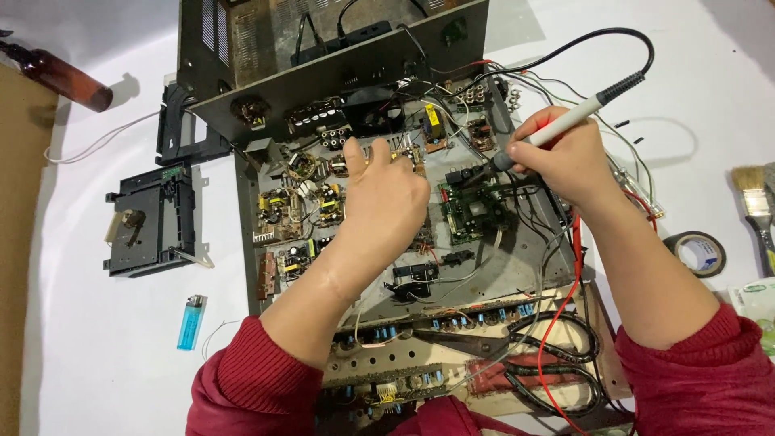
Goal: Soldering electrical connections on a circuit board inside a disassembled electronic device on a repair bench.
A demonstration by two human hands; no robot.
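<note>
Iron (pixel 557 125) slants upper-right to lower-left, tip on board (pixel 472 210); right hand (pixel 565 157) fingers wrapped round it; left hand (pixel 383 202) fingers curled, pinching unclear.

The soldering iron (pixel 565 121) has a white handle and black cord. The circuit board (pixel 472 211) is green, the sleeves (pixel 250 379) dark red, the lighter (pixel 192 322) translucent blue, the bottle (pixel 60 77) brown, the surface (pixel 105 371) white.

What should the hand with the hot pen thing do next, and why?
Probably lower the tip a touch onto the green board. The right hand holds the soldering iron angled down, with its tip just at that board's top edge, while the left hand rests on the parts beside it. Whether the tip already touches is unclear.
</note>
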